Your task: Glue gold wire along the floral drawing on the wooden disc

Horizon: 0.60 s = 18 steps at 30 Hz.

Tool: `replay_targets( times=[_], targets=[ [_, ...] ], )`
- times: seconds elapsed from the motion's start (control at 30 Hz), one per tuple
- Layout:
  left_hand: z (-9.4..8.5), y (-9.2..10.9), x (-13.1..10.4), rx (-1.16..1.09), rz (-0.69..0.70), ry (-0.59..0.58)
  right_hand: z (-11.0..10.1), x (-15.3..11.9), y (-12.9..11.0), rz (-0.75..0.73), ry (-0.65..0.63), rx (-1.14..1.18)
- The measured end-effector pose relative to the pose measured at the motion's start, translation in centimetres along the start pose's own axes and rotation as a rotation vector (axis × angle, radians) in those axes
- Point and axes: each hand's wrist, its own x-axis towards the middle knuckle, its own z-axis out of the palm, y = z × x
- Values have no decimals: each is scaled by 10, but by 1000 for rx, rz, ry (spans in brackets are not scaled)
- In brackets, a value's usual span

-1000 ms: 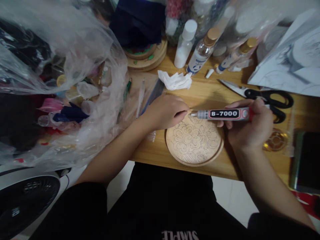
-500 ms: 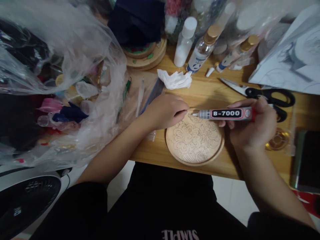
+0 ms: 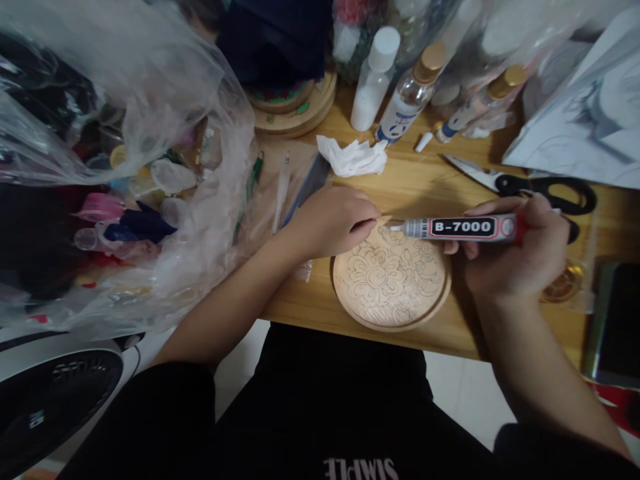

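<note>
A round wooden plaque with flowers drawn on it in fine dark lines lies near the table's front edge. My right hand is wrapped round a B-7000 glue tube, held level with its nozzle pointing left over the plaque's far part. Close to the nozzle tip is my left hand, its fingers pinched together at the plaque's upper left edge. Something thin may be at those fingertips, too small to make out. Whether the nozzle touches anything I cannot tell.
Beyond the plaque lies crumpled tissue, with a white-capped bottle and a gold-capped bottle behind. Black-handled scissors rest at the right, near a dark phone. A large plastic bag covers the left.
The glue tube and my right hand have shifted slightly right, the nozzle drawing a little away from my left fingertips. My left hand keeps its pinch. The whole view has moved a little.
</note>
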Motion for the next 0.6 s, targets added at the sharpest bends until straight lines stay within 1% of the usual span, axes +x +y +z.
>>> replay_targets(
  times=[0.27,0.5,0.6],
  targets=[
    [-1,1,0,-9,-1,-7,-2,2,-4,13,-60,37],
    [-1,2,0,-8,-8,-17,1,1,-3,31,-65,31],
    [-2,2,0,-5,-10,-25,2,0,-1,32,-40,22]
  ],
)
